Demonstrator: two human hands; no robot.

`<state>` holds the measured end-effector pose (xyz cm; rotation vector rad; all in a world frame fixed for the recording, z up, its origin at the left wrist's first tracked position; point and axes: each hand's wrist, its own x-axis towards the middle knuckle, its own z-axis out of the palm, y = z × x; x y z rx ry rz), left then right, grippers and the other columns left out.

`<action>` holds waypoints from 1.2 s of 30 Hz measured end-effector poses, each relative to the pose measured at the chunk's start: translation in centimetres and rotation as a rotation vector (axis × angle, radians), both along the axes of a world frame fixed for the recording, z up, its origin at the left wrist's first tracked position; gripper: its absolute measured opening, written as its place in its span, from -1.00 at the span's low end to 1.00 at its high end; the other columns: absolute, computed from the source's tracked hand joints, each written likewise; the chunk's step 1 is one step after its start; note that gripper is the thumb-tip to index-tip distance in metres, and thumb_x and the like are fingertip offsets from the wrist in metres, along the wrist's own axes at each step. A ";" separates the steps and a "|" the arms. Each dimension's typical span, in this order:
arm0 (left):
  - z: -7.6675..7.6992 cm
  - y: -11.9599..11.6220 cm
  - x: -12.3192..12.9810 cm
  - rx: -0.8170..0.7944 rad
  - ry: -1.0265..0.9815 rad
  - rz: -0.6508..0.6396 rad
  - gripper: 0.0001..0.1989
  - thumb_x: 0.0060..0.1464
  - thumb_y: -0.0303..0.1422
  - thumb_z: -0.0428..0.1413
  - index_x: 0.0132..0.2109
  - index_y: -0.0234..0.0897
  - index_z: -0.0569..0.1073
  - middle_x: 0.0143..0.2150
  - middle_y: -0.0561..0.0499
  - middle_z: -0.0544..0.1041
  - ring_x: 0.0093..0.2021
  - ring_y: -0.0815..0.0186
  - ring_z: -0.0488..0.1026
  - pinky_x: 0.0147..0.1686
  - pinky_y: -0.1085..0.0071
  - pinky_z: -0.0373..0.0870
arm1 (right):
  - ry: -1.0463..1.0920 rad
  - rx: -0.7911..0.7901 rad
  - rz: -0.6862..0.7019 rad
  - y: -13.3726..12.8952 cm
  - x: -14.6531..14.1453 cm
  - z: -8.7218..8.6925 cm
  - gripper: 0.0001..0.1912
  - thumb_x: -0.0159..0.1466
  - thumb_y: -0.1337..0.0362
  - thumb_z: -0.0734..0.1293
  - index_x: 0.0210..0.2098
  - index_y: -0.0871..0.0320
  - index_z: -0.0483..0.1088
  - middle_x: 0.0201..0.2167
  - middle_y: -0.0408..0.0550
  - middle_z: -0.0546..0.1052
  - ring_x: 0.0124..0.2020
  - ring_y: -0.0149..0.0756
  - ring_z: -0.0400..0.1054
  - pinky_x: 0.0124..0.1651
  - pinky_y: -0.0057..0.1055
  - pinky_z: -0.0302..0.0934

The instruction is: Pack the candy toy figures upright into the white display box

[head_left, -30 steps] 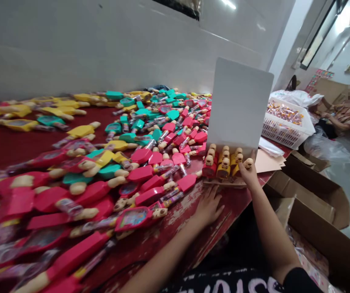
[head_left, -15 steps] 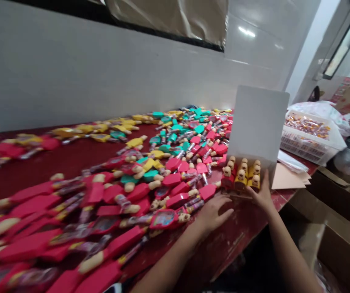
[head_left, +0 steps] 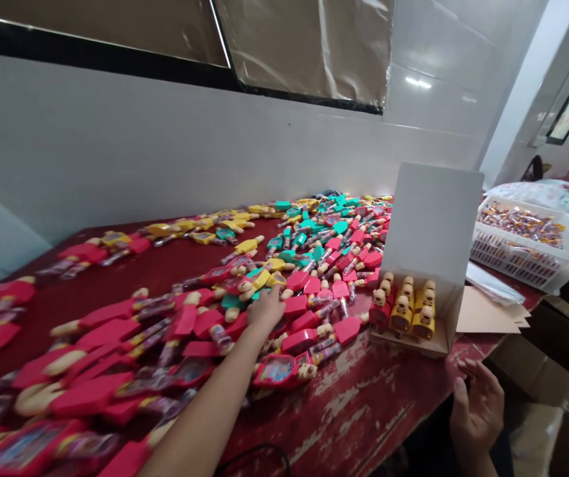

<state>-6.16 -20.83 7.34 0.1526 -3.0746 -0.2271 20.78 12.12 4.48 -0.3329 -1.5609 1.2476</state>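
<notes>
The left hand (head_left: 267,308) is now reaching into the spread of red, green and yellow toys (head_left: 298,341), whereas half a second ago it was resting on the bare tabletop (head_left: 358,397) just in front of the box. Its fingertips are meeting a yellow toy (head_left: 277,279) among the red ones; whether they are gripping it, I cannot tell. The right hand (head_left: 480,404), which was touching the box's front right corner, is now hanging apart from it by the table edge, its thumb held wide of loosely bent fingers, holding nothing visible.

The box (head_left: 436,222) is standing on the table with its tall grey back panel up (as in both earlier pictures), and bear-headed toys are standing upright inside: red (head_left: 379,316) in the left column, yellow (head_left: 401,319) in the other two. Flat card sheets (head_left: 485,315) are lying just beside it, a white basket (head_left: 515,268) beyond.
</notes>
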 end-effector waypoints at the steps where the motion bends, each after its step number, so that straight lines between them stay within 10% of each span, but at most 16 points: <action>1: 0.3 -0.1 0.4 0.004 0.035 0.014 -0.59 0.13 -0.40 -0.07 0.12 -0.39 0.29 -0.03 -0.34 0.43 -0.09 -0.08 0.45 -0.18 0.13 0.38 | 0.014 -0.011 -0.016 0.2 0.4 0.1 -0.69 0.18 0.31 0.36 -0.08 0.15 0.31 -0.21 -0.01 0.41 -0.20 -0.32 0.39 -0.07 -0.28 0.29; 6: 3.9 0.6 5.5 0.038 0.602 0.048 -0.66 0.20 -0.31 -0.08 0.05 -0.39 0.33 -0.16 -0.25 0.52 -0.23 0.06 0.50 -0.28 0.26 0.38 | 0.002 -0.025 -0.077 0.4 1.7 1.1 -0.79 0.21 0.30 0.33 -0.14 0.15 0.35 -0.28 -0.04 0.43 -0.25 -0.35 0.36 -0.14 -0.40 0.28; 10: 7.3 5.3 12.9 0.195 1.173 -0.673 -0.90 0.13 -0.44 0.09 -0.16 -0.30 0.38 -0.37 -0.03 0.53 -0.42 0.33 0.47 -0.39 0.49 0.35 | -0.098 0.351 0.227 -0.5 1.6 3.6 -0.71 0.23 0.22 0.33 -0.06 0.13 0.34 -0.35 -0.07 0.45 -0.38 -0.37 0.37 -0.35 -0.50 0.32; 14: 8.1 11.8 18.6 0.620 0.531 -1.262 -0.89 0.26 -0.42 -0.08 -0.16 -0.26 0.33 -0.43 0.03 0.46 -0.46 0.40 0.42 -0.45 0.54 0.34 | -0.321 0.628 0.641 -3.2 0.9 5.5 -0.36 0.06 0.06 0.45 0.07 0.14 0.28 -0.22 0.02 0.48 -0.31 -0.27 0.42 -0.35 -0.46 0.35; 20: 2.3 15.1 20.0 1.023 0.166 -1.198 -0.45 0.16 0.04 -0.04 0.16 -0.17 0.18 -0.11 -0.11 0.45 -0.33 0.33 0.46 -0.38 0.46 0.46 | -0.652 0.461 0.657 -0.8 1.4 6.2 -0.79 0.12 0.16 0.36 -0.47 0.14 0.29 -0.51 -0.16 0.41 -0.50 -0.40 0.30 -0.42 -0.50 0.22; 25: -4.5 16.8 16.9 0.551 -0.039 -1.116 -0.51 0.19 -0.12 -0.05 0.20 -0.24 0.26 0.22 -0.23 0.26 0.21 0.03 0.23 0.14 0.07 0.29 | -0.612 0.426 0.251 8.3 1.9 10.1 -0.77 0.17 0.11 0.31 -0.45 0.13 0.29 -0.49 -0.11 0.44 -0.49 -0.37 0.29 -0.42 -0.45 0.20; 30: -9.9 18.2 14.9 0.190 0.029 -0.980 -0.35 0.12 -0.19 0.02 0.29 -0.40 0.14 0.27 -0.27 0.22 0.25 -0.09 0.15 0.19 -0.11 0.15 | -0.856 0.615 0.433 12.1 -2.1 12.5 -0.79 0.11 0.19 0.37 -0.34 0.17 0.34 -0.47 -0.13 0.46 -0.48 -0.38 0.29 -0.42 -0.48 0.14; 36: -12.1 17.4 14.6 0.143 0.215 -1.034 -0.37 0.18 -0.15 -0.05 0.32 -0.31 0.08 0.28 -0.22 0.21 0.24 0.03 0.19 0.15 0.01 0.21 | -1.075 0.991 0.573 12.2 -7.4 11.6 -0.82 0.08 0.38 0.35 -0.28 0.17 0.40 -0.40 -0.06 0.52 -0.37 -0.30 0.38 -0.34 -0.47 0.12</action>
